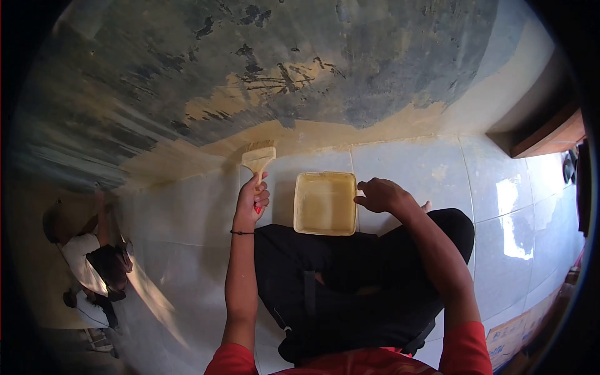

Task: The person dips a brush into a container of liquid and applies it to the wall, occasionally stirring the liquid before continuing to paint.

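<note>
My left hand (253, 203) is wrapped round the handle of a wide paintbrush (259, 158). The bristles point away from me, at the foot of the wall (294, 134), where a band of cream paint runs below the dark, patchy surface. In front of my crossed legs a square cream tub (325, 230) stands on the tiles, with yellowish paint inside. Beside the tub's right rim is my right hand (380, 195), fingers curled with thumb and forefinger apart at the edge; nothing shows between them.
Grey floor tiles (412, 165) spread around me, with paint smudges near the wall. A brown wooden frame (550, 134) juts in at the right. Printed cardboard (522, 331) lies at lower right. Two people (87, 262) are by the wall at far left.
</note>
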`<state>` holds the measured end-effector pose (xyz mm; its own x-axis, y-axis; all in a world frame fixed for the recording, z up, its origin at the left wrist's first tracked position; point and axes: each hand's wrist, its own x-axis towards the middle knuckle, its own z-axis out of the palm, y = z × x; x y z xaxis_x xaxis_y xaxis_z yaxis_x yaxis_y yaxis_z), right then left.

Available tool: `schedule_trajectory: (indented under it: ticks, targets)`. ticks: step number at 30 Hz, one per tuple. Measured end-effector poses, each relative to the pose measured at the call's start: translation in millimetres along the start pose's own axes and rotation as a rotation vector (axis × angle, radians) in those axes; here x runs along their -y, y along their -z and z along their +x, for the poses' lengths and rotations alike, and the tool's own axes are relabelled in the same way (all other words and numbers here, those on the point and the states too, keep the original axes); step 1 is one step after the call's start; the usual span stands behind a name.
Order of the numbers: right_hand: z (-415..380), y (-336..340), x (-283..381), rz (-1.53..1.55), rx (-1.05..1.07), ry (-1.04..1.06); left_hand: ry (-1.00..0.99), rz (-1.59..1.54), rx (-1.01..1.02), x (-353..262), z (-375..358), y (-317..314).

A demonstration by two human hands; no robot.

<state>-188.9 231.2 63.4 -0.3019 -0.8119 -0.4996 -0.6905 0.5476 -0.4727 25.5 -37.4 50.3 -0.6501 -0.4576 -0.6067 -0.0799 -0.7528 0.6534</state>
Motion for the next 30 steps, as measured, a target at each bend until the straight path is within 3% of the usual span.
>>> schedule_trajectory:
  ticks: [12, 16, 18, 25, 30]
  targets:
    - [1, -2, -1, -0.014, 0.001, 0.005, -0.216, 0.028, 0.069, -60, -79, -48]
    - [-1, 0, 0, -0.002, 0.008, -0.014, -0.360, 0.027, 0.097, -71, -99, -65]
    - [-1, 1, 2, -0.004, 0.012, -0.012, -0.485, -0.022, 0.216, -79, -106, -74]
    - [0, 3, 2, -0.036, 0.051, -0.020, -0.782, 0.162, 0.300, -109, -118, -123]
    - [0, 1, 1, -0.006, -0.006, -0.003, -0.813, 0.181, 0.344, -122, -94, -144]
